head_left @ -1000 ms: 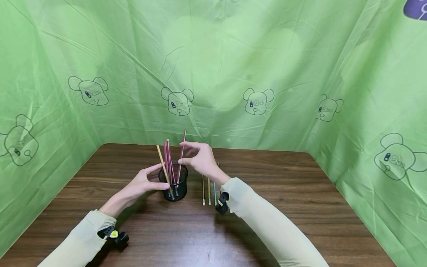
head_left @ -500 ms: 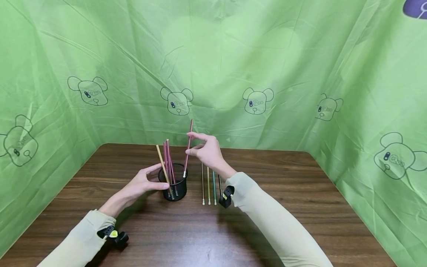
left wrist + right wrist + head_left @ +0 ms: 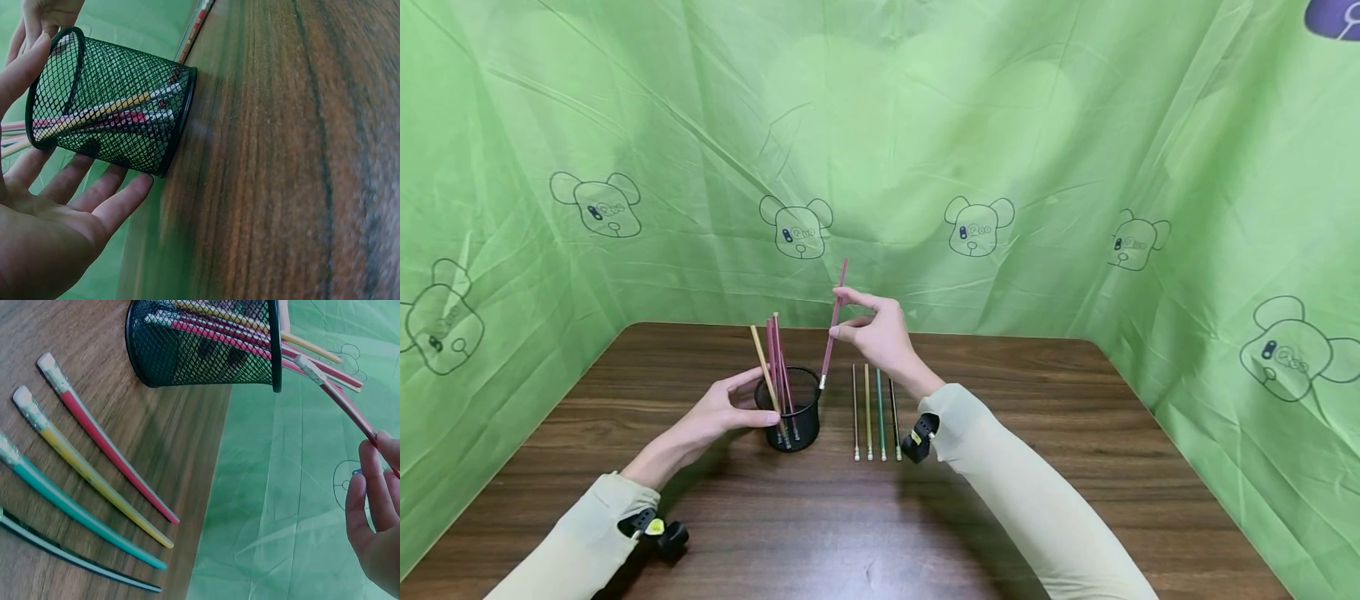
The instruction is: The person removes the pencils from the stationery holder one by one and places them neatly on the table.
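Note:
A black mesh pencil cup (image 3: 793, 427) stands upright on the table, with a yellow pencil (image 3: 763, 360) and several red pencils (image 3: 777, 354) leaning to its left side. My left hand (image 3: 721, 415) holds the cup from the left, thumb near the rim and fingers along the far side. Up by the cup's right rim, my right hand (image 3: 880, 332) pinches a red pencil (image 3: 830, 354) between thumb and fingers. This pencil tilts, its white eraser end pointing down, just outside the rim. In the right wrist view the held pencil (image 3: 350, 406) shows its metal band and eraser.
To the cup's right lie pencils in a row, eraser ends toward me: red (image 3: 119, 453), yellow (image 3: 103, 481), green (image 3: 87, 515) and black (image 3: 81, 559). The brown wooden table (image 3: 820, 525) meets green cloth (image 3: 895, 150) with bear drawings at the back and sides.
My right hand has drawn the red pencil up out of the cup and moved it rightward past the rim. The left hand and the cup have stayed in place.

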`<state>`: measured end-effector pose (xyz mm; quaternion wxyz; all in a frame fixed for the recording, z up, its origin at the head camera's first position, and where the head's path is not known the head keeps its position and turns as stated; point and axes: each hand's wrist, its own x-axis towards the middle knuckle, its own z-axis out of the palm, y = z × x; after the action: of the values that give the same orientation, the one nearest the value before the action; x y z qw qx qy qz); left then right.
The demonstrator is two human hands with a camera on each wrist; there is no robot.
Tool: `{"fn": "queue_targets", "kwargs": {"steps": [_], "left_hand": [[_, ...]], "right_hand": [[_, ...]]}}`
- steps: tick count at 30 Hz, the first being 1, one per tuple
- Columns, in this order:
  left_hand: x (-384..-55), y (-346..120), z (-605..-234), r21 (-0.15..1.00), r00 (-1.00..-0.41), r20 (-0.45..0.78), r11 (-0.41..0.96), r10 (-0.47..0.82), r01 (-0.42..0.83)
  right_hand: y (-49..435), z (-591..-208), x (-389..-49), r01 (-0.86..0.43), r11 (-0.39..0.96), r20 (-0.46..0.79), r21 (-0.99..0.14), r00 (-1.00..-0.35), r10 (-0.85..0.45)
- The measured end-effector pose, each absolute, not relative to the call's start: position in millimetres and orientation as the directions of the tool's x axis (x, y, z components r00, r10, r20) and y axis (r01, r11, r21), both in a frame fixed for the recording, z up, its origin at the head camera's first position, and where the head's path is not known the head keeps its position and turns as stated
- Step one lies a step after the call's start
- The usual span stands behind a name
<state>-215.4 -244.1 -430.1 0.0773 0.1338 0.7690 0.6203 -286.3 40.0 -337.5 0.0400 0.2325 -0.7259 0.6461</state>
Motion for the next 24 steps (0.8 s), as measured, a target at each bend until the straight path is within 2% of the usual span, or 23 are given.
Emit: {"fn": "queue_targets", "kwargs": {"steps": [13,24], "left_hand": [[-214.0,-243.1,-430.9,0.981,-0.950,0.062,0.154,0.307,0.114],[-214.2,-243.8,-431.9,0.981,-0.952,0.056,0.162,0.300,0.109]], "right_hand": [[65.2,-340.1,-288.1,-0.397,0.125,0.349,-0.909,-0.891,-0.289],[92.0,-352.0,-288.6,-0.328,0.203,0.256,-0.923,-0.914,-0.314]]}}
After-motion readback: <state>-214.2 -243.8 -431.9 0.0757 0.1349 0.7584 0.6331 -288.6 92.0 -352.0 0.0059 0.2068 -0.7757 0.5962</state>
